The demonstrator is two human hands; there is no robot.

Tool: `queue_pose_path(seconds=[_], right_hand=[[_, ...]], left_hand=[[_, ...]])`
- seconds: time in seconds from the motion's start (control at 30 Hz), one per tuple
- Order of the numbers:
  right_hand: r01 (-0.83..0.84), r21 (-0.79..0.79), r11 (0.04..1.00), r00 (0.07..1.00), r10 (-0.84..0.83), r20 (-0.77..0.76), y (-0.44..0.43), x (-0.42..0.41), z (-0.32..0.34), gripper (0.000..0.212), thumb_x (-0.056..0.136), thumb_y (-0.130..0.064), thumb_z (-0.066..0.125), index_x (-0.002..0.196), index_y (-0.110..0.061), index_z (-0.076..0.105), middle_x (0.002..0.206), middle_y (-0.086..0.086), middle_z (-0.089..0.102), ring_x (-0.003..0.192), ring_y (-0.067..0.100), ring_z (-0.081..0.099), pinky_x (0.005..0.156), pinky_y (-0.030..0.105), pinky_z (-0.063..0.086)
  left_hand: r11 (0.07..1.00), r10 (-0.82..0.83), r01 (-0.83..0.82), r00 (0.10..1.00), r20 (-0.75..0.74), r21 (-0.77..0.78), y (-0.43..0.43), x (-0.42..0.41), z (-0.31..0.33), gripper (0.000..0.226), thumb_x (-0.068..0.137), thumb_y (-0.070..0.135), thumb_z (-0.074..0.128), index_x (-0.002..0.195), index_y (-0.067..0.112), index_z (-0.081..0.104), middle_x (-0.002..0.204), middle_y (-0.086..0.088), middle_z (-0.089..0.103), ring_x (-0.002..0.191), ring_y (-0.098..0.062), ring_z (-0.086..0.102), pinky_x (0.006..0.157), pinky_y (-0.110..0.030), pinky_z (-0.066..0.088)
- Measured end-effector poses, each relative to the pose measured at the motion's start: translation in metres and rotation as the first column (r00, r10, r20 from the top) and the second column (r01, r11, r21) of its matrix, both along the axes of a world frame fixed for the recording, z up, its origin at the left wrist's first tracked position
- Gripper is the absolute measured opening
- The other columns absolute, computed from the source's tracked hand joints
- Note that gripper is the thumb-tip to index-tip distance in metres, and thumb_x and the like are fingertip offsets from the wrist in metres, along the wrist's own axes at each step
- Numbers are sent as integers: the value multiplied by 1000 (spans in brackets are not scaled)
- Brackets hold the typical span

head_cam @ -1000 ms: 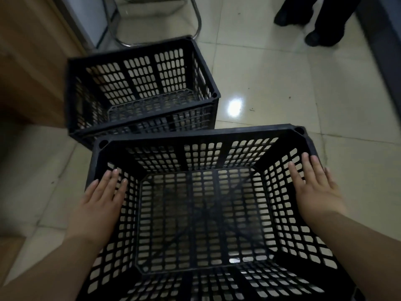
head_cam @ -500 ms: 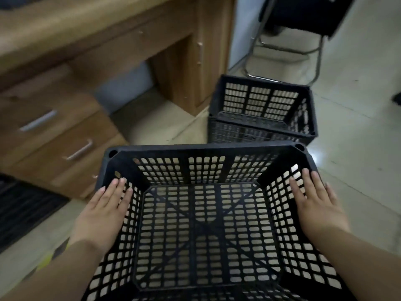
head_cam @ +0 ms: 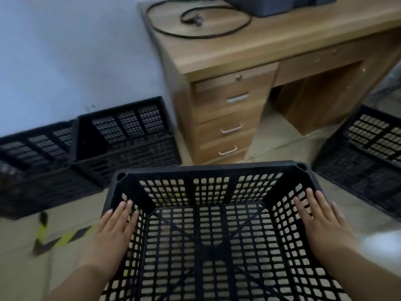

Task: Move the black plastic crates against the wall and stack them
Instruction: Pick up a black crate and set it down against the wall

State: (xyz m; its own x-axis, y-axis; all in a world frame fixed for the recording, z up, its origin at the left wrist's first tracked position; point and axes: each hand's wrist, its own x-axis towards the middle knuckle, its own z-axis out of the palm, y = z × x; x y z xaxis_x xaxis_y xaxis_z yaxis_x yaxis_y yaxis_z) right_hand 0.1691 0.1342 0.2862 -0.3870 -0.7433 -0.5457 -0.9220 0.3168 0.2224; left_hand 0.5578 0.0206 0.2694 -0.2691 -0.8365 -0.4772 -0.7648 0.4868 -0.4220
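I carry a black perforated plastic crate in front of me, held off the floor. My left hand presses flat on the inside of its left wall and my right hand on the inside of its right wall. Against the blue-grey wall stand two stacks of black crates: one beside the desk, another further left. A further black crate sits on the floor at the right, near the desk's leg space.
A wooden desk with several drawers stands against the wall, a black cable and a dark device on top. Yellow-black hazard tape marks the tiled floor at the lower left.
My view has swung left with the crate still in both hands. The wall and the crates stacked against it have come into sight; the floor crate has slid to the right edge.
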Motion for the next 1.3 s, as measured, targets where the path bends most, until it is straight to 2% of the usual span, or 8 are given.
queue_pose_path(seconds=[0.23, 0.4, 0.53, 0.77, 0.87, 1.0, 1.2, 1.3], right_hand=[[-185, -26, 982, 978, 187, 88, -95, 201, 4, 73, 97, -25, 31, 130, -20, -33, 133, 5, -48, 82, 14, -69, 85, 33, -44], [-309, -176, 935, 939, 329, 99, -174, 321, 16, 77, 95, -11, 35, 144, -23, -23, 134, 6, -48, 122, 19, -51, 105, 40, -30], [-400, -233, 886, 905, 422, 50, -232, 391, 38, 77, 95, -15, 37, 143, -24, -22, 144, 7, -38, 140, 24, -28, 115, 43, -12], [-553, -351, 756, 818, 573, -53, -350, 467, 48, 73, 95, -18, 31, 134, -24, -31, 138, 6, -42, 117, 19, -51, 73, 35, -46], [-562, -468, 682, 790, 610, -61, -417, 490, 37, 83, 87, -18, 48, 138, -25, -18, 145, 8, -29, 104, 13, -63, 85, 34, -44], [-579, -498, 645, 776, 623, -95, -498, 512, 19, 102, 43, -8, 81, 136, -18, 40, 146, 12, 27, 141, 16, -26, 112, 37, -15], [-549, -510, 662, 791, 609, -61, -584, 553, 17, 83, 84, -12, 44, 142, -25, -15, 146, 7, -28, 102, 12, -65, 90, 32, -41], [-525, -541, 657, 807, 586, -72, -621, 569, 11, 95, 65, -10, 70, 147, -19, 21, 153, 16, 6, 127, 14, -48, 105, 34, -27]], left_hand=[[983, 180, -181, 983, 31, 12, -18, 216, 46, 68, 96, 6, 25, 130, 14, -33, 134, -7, -44, 125, -21, -39, 80, -34, -44], [962, 270, -266, 961, 62, -58, -43, 342, 94, 73, 94, 2, 27, 131, 12, -35, 140, -10, -42, 126, -24, -40, 113, -37, -14], [929, 343, -331, 938, 51, -165, -78, 410, 118, 76, 93, 3, 28, 135, 15, -33, 138, -9, -45, 126, -21, -41, 92, -35, -40], [884, 413, -392, 910, 34, -255, -173, 496, 134, 92, 89, 4, 40, 125, 18, -43, 130, -8, -53, 98, -20, -66, 78, -32, -46], [883, 409, -390, 912, 23, -263, -230, 526, 135, 91, 89, 6, 39, 124, 18, -44, 129, -8, -53, 97, -20, -66, 78, -33, -46], [881, 414, -402, 910, -7, -250, -309, 567, 135, 95, 83, 4, 48, 136, 19, -29, 142, -9, -39, 113, -19, -57, 89, -34, -44], [878, 417, -400, 909, 11, -262, -410, 604, 126, 92, 88, 6, 40, 123, 17, -45, 130, -9, -53, 105, -19, -59, 80, -33, -47], [880, 398, -387, 917, -18, -274, -450, 624, 122, 94, 85, 4, 45, 131, 18, -36, 139, -7, -43, 111, -17, -57, 87, -31, -45]])
